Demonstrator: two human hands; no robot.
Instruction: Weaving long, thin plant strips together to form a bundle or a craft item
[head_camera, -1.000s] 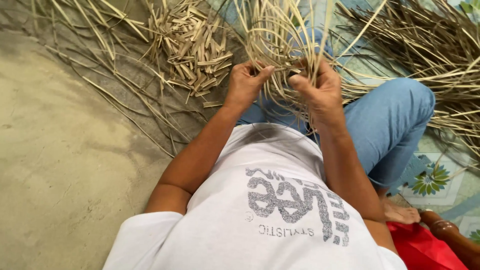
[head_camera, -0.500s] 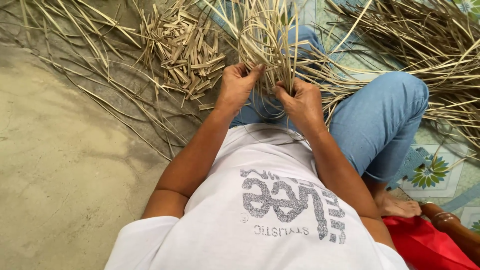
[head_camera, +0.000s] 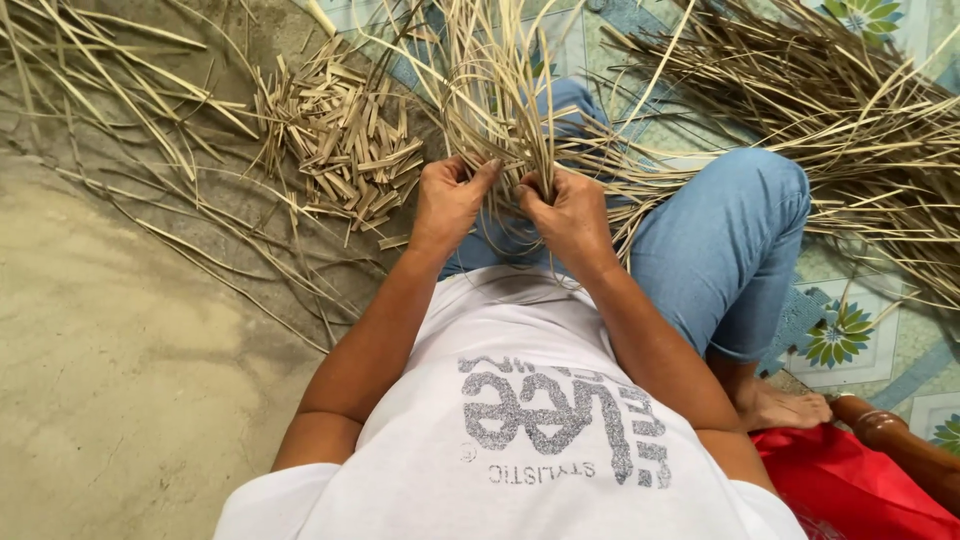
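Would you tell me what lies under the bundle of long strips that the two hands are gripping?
Under the bundle of strips show a blue-jeaned knee and the patterned mat. The left hand and right hand cover its lower end.

One head-worn camera looks steeply down from close above the left hand and right hand, facing forward past them to the floor beyond.

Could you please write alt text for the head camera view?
Seen from above, a seated person's left hand and right hand grip a bundle of long dry straw strips over their lap. A pile of short cut pieces lies on the floor to the left.
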